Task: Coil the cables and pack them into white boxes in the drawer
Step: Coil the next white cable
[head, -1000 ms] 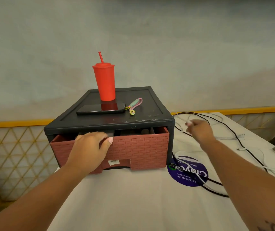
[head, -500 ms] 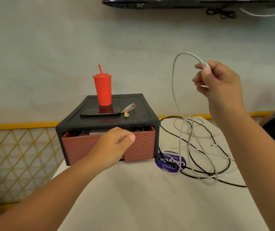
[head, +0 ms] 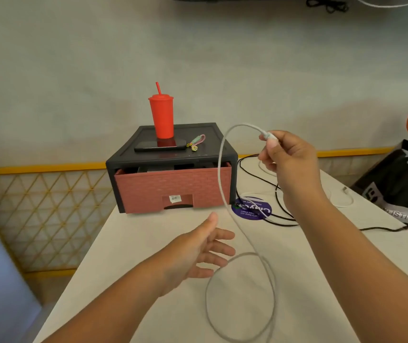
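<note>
The white cable (head: 220, 174) is up in the air. The right hand (head: 287, 157) pinches its plug end between thumb and curled fingers. From that pinch the cable arches up and away toward the left hand's side, drops below the fingers and curls into one loose loop on the table (head: 148, 243).

The left hand (head: 198, 253) hovers over the table, fingers spread apart and holding nothing. Its fingertips sit just beside the loop's top edge.

Beyond the left fingertips stands the black cabinet (head: 173, 154), its brick-patterned red drawer (head: 173, 186) pulled out only a crack. Dark shapes show through the gap, but what lies inside I cannot tell.

On the cabinet's top, a red cup (head: 161, 117) with a straw stands just behind a dark phone (head: 160, 146). A small pink-and-green strap (head: 196, 142) lies beside them.

Under and behind the right fingers, black cables (head: 277, 194) and another white cable (head: 346, 201) sprawl across the table around a purple sticker (head: 252, 209). Off past the right wrist, a black bag (head: 396, 184) sits at the table's edge.
</note>
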{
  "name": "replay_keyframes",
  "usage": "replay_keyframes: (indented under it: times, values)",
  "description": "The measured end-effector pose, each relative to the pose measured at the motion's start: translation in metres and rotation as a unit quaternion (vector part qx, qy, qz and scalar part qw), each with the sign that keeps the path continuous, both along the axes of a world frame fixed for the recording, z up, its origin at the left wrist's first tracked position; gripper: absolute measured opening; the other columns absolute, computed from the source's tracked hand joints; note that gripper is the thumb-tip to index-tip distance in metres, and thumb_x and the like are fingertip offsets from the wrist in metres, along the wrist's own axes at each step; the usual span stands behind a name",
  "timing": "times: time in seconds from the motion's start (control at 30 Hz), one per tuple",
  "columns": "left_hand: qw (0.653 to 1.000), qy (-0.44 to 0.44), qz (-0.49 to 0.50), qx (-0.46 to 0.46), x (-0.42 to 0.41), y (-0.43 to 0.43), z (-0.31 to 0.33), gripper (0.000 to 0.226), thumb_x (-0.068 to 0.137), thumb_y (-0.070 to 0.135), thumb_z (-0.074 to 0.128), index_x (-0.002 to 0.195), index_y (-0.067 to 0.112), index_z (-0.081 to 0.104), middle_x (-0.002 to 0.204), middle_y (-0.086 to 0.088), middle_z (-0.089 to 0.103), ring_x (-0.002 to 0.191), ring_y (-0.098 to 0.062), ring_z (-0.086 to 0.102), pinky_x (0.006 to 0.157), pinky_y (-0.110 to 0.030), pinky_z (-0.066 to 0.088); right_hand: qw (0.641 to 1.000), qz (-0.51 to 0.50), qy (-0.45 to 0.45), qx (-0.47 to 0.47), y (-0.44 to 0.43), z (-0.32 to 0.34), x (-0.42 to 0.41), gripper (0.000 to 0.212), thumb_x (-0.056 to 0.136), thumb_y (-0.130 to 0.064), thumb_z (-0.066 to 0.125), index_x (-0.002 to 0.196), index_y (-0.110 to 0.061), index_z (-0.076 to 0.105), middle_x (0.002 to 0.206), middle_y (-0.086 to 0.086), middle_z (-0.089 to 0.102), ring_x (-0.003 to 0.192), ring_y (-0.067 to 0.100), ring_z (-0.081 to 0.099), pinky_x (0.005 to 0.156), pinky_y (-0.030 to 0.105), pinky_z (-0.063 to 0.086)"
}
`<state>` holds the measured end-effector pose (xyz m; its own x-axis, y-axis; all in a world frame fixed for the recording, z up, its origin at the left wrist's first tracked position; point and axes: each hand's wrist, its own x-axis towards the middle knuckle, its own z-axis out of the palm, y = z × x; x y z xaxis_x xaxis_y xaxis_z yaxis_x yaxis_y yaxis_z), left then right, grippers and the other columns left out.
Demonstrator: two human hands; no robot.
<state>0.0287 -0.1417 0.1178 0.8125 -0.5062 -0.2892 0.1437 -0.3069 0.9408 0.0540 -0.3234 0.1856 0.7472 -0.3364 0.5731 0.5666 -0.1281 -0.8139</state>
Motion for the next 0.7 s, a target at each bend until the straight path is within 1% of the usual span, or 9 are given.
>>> replay_keyframes:
  times: [0.1,0.17,0.27,0.37,0.43,0.5,0.6,0.63,0.7]
  values:
    - [0.998,-0.037,0.011,0.047,-0.001,-0.001,-0.012,0.036,0.090,0.056,0.036,0.106,0.033,0.060,0.110,0.011,0.063,0.099,-0.007,0.058,0.086,-0.024,0.045,0.999,-0.031,0.011,0.002,-0.008,-0.005,0.005,0.022,0.095,-0.008,0.047,0.083,-0.019,0.061,0.059,-0.001,0.051,0.052,0.003,0.045,0.054,0.013,0.038]
    - [0.993,-0.070,0.002,0.095,-0.004,-0.004,-0.026,0.020,0.091,0.045,0.050,0.103,0.032,0.058,0.107,0.012,0.059,0.095,-0.003,0.055,0.080,-0.019,0.043,0.998,-0.055,0.032,-0.001,-0.016,-0.013,0.012,0.021,0.095,-0.010,0.048,0.082,-0.021,0.062,0.059,0.000,0.052,0.052,0.002,0.047,0.057,0.016,0.041]
    - [0.981,-0.105,-0.042,0.159,-0.011,-0.004,-0.049,0.036,0.079,0.046,0.068,0.111,0.032,0.056,0.113,0.011,0.055,0.101,-0.002,0.052,0.083,-0.013,0.039,0.988,-0.113,0.101,-0.020,-0.035,-0.037,0.025,0.024,0.091,-0.017,0.052,0.073,-0.029,0.064,0.056,-0.007,0.057,0.066,0.013,0.054,0.075,0.035,0.049]
    - [0.936,-0.196,-0.150,0.249,-0.021,0.005,-0.067,0.048,0.060,0.052,0.077,0.100,0.043,0.052,0.117,0.016,0.047,0.109,0.002,0.043,0.092,-0.011,0.032,0.967,-0.161,0.187,-0.069,-0.053,-0.069,0.031,0.018,0.090,-0.020,0.052,0.083,-0.018,0.068,0.058,-0.007,0.059,0.071,0.020,0.056,0.081,0.041,0.049]
    - [0.908,-0.252,-0.202,0.266,-0.026,0.012,-0.075,0.037,0.069,0.040,0.077,0.094,0.043,0.051,0.116,0.015,0.041,0.108,0.002,0.037,0.094,-0.010,0.028,0.952,-0.182,0.233,-0.080,-0.063,-0.093,0.029,0.019,0.090,-0.018,0.051,0.085,-0.014,0.069,0.062,-0.002,0.061,0.076,0.023,0.058,0.081,0.037,0.047]
    - [0.901,-0.284,-0.204,0.256,-0.028,0.017,-0.083,0.022,0.079,0.030,0.070,0.089,0.040,0.054,0.112,0.018,0.039,0.106,0.004,0.036,0.098,-0.013,0.031,0.937,-0.195,0.281,-0.068,-0.071,-0.115,0.027,0.020,0.090,-0.015,0.051,0.096,-0.011,0.070,0.067,0.001,0.063,0.081,0.024,0.060,0.077,0.032,0.045]
    - [0.890,-0.343,-0.180,0.242,-0.029,0.020,-0.087,0.011,0.089,0.020,0.056,0.093,0.026,0.064,0.096,0.025,0.040,0.097,0.011,0.036,0.088,-0.006,0.033,0.915,-0.165,0.355,-0.096,-0.078,-0.141,0.023,0.022,0.091,-0.016,0.051,0.104,-0.009,0.068,0.072,0.002,0.066,0.080,0.022,0.059,0.066,0.026,0.038]
    - [0.886,-0.359,-0.171,0.240,-0.028,0.020,-0.087,0.012,0.091,0.019,0.052,0.096,0.023,0.063,0.092,0.025,0.041,0.092,0.012,0.036,0.083,-0.004,0.031,0.906,-0.145,0.377,-0.127,-0.078,-0.148,0.022,0.023,0.090,-0.016,0.052,0.105,-0.009,0.068,0.077,0.003,0.067,0.084,0.023,0.060,0.067,0.026,0.038]
    - [0.889,-0.383,-0.133,0.215,-0.025,0.019,-0.080,0.011,0.093,0.019,0.049,0.094,0.026,0.058,0.085,0.022,0.045,0.083,0.011,0.039,0.076,-0.006,0.031,0.884,-0.123,0.411,-0.186,-0.075,-0.158,0.019,0.027,0.089,-0.016,0.055,0.113,-0.012,0.066,0.099,0.007,0.068,0.099,0.025,0.059,0.078,0.027,0.040]
